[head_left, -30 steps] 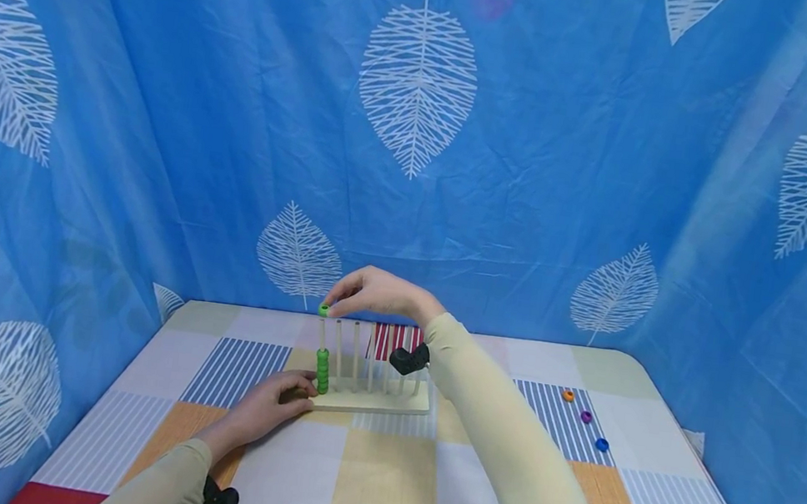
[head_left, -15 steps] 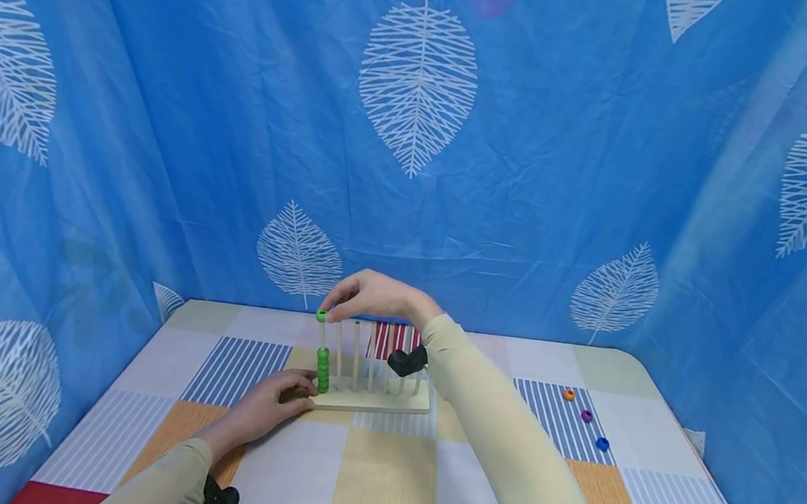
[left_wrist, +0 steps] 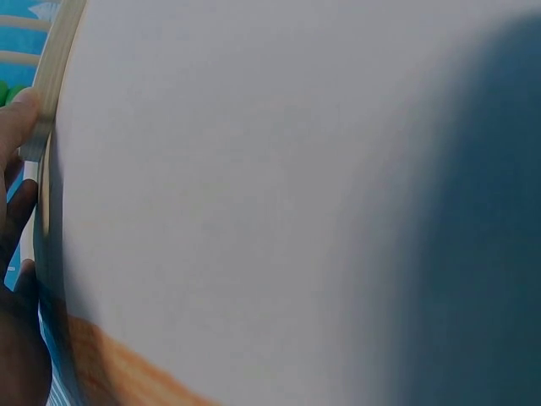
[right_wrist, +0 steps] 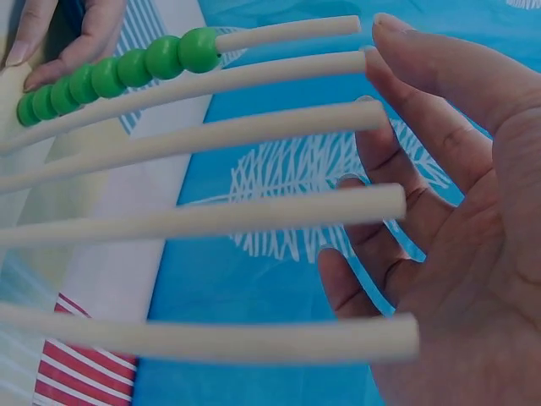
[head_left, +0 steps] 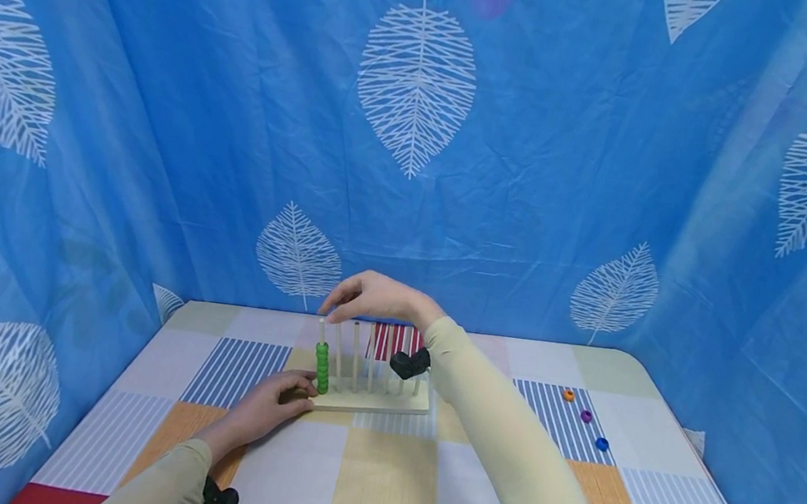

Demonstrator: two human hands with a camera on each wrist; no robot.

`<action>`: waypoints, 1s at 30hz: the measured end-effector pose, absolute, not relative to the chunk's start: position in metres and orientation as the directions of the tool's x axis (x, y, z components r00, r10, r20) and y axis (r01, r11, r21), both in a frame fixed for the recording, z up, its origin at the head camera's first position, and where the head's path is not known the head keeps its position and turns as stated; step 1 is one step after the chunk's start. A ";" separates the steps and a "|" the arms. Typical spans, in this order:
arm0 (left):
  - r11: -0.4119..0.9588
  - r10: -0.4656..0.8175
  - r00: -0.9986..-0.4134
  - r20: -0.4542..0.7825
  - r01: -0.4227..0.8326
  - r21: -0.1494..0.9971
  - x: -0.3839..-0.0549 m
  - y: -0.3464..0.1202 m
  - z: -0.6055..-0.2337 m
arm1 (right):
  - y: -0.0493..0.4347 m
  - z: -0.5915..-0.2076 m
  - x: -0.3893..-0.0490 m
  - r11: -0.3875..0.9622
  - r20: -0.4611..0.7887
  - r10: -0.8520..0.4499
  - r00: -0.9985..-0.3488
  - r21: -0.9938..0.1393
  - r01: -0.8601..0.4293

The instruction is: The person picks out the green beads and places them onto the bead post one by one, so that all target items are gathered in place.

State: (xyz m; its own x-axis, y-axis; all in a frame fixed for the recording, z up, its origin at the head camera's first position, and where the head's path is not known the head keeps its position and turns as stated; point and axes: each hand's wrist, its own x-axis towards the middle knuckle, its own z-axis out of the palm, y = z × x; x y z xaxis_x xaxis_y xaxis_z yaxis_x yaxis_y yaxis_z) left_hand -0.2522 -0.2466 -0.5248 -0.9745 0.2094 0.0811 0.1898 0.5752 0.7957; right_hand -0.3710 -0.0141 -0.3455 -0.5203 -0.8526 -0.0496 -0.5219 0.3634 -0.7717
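Note:
A wooden peg rack (head_left: pixel 377 403) with several upright pegs stands toward the back of the table. Its leftmost peg carries a stack of green beads (head_left: pixel 322 369), and the peg's bare tip sticks out above them. At the rack's left end, my left hand (head_left: pixel 268 409) holds the base, thumb along the edge in the left wrist view. My right hand (head_left: pixel 377 296) is raised at the top of the beaded peg. In the right wrist view, its thumb and fingers are apart with nothing between them, close to the tips of the bare pegs (right_wrist: pixel 296 205).
Orange (head_left: pixel 568 396), purple (head_left: pixel 586 416) and blue (head_left: pixel 601 444) beads lie apart on the right of the patchwork tablecloth (head_left: pixel 386 485). A blue curtain (head_left: pixel 534 176) with white leaves hangs behind and beside the table. A black strap device is on each wrist.
The green bead at the left peg's tip has left my right fingers and dropped onto the stack, which is now taller. Both hands stay nearly in place.

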 end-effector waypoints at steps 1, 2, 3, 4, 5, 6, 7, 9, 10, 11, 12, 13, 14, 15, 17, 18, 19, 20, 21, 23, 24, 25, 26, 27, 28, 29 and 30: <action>0.577 0.210 -0.974 0.082 0.192 0.794 -0.252 -0.246 -0.525 | -0.011 -0.345 -0.370 0.361 -0.044 -0.849 -0.527 -0.776 -0.517; 0.581 0.209 -0.974 0.085 0.194 0.791 -0.253 -0.246 -0.525 | -0.007 -0.343 -0.370 0.359 -0.036 -0.845 -0.534 -0.778 -0.516; 0.583 0.209 -0.974 0.086 0.195 0.789 -0.253 -0.246 -0.524 | -0.003 -0.342 -0.369 0.355 -0.027 -0.840 -0.542 -0.782 -0.512; 0.586 0.209 -0.974 0.089 0.197 0.786 -0.253 -0.246 -0.524 | 0.002 -0.340 -0.369 0.353 -0.017 -0.834 -0.552 -0.784 -0.510; 0.588 0.208 -0.974 0.091 0.198 0.784 -0.254 -0.245 -0.524 | 0.007 -0.338 -0.369 0.352 -0.005 -0.827 -0.563 -0.784 -0.511; 0.591 0.207 -0.974 0.090 0.198 0.782 -0.254 -0.245 -0.524 | 0.012 -0.336 -0.368 0.352 0.010 -0.818 -0.575 -0.782 -0.514; 0.595 0.205 -0.975 0.091 0.198 0.779 -0.254 -0.245 -0.523 | 0.018 -0.334 -0.368 0.353 0.022 -0.807 -0.590 -0.782 -0.513; 0.598 0.203 -0.975 0.090 0.196 0.777 -0.254 -0.245 -0.523 | 0.032 -0.330 -0.366 0.366 0.044 -0.779 -0.626 -0.779 -0.510; 0.600 0.203 -0.975 0.089 0.196 0.775 -0.254 -0.245 -0.522 | 0.039 -0.329 -0.364 0.373 0.054 -0.762 -0.645 -0.777 -0.506; 0.602 0.204 -0.975 0.086 0.194 0.774 -0.254 -0.246 -0.522 | 0.047 -0.328 -0.363 0.380 0.062 -0.745 -0.664 -0.778 -0.500; 0.606 0.205 -0.975 0.085 0.195 0.771 -0.254 -0.246 -0.522 | 0.056 -0.327 -0.361 0.387 0.070 -0.726 -0.684 -0.780 -0.491; 0.613 0.206 -0.975 0.086 0.196 0.766 -0.254 -0.247 -0.522 | 0.065 -0.327 -0.359 0.396 0.075 -0.706 -0.704 -0.783 -0.480; 0.619 0.207 -0.974 0.088 0.200 0.759 -0.255 -0.247 -0.522 | 0.075 -0.327 -0.357 0.406 0.082 -0.686 -0.723 -0.782 -0.474; 0.624 0.209 -0.974 0.089 0.203 0.754 -0.255 -0.248 -0.522 | 0.084 -0.328 -0.355 0.415 0.090 -0.669 -0.738 -0.778 -0.471; 0.633 0.207 -0.974 0.093 0.206 0.746 -0.255 -0.251 -0.522 | 0.102 -0.331 -0.351 0.428 0.101 -0.641 -0.761 -0.776 -0.463; 0.637 0.204 -0.975 0.093 0.204 0.743 -0.255 -0.252 -0.523 | 0.111 -0.334 -0.349 0.437 0.106 -0.629 -0.770 -0.771 -0.463; 0.640 0.201 -0.975 0.092 0.202 0.741 -0.255 -0.254 -0.523 | 0.120 -0.337 -0.347 0.447 0.109 -0.619 -0.778 -0.765 -0.463; 0.639 0.200 -0.976 0.090 0.199 0.743 -0.256 -0.255 -0.524 | 0.128 -0.341 -0.345 0.460 0.115 -0.609 -0.785 -0.755 -0.467; 0.635 0.197 -0.977 0.084 0.193 0.748 -0.256 -0.256 -0.524 | 0.136 -0.345 -0.343 0.472 0.116 -0.598 -0.793 -0.749 -0.466; 0.635 0.188 -0.980 0.073 0.178 0.752 -0.255 -0.258 -0.525 | 0.150 -0.354 -0.339 0.503 0.115 -0.581 -0.805 -0.727 -0.467; 0.632 0.185 -0.980 0.071 0.174 0.755 -0.255 -0.259 -0.525 | 0.157 -0.359 -0.336 0.518 0.114 -0.576 -0.809 -0.715 -0.470; 0.631 0.184 -0.980 0.071 0.173 0.756 -0.255 -0.259 -0.525 | 0.162 -0.363 -0.333 0.532 0.110 -0.571 -0.813 -0.705 -0.469; 0.632 0.182 -0.981 0.071 0.172 0.756 -0.255 -0.260 -0.524 | 0.168 -0.367 -0.330 0.546 0.102 -0.566 -0.818 -0.697 -0.465; 0.634 0.179 -0.981 0.070 0.169 0.755 -0.254 -0.260 -0.523 | 0.172 -0.371 -0.327 0.557 0.092 -0.561 -0.823 -0.693 -0.457; 0.639 0.181 -0.981 0.073 0.173 0.749 -0.254 -0.260 -0.522 | 0.177 -0.376 -0.324 0.565 0.088 -0.560 -0.824 -0.687 -0.457; 0.642 0.184 -0.980 0.076 0.178 0.746 -0.254 -0.261 -0.521 | 0.181 -0.381 -0.321 0.572 0.089 -0.555 -0.827 -0.682 -0.457; 0.644 0.189 -0.979 0.079 0.184 0.743 -0.254 -0.261 -0.519 | 0.185 -0.385 -0.318 0.581 0.086 -0.547 -0.833 -0.678 -0.451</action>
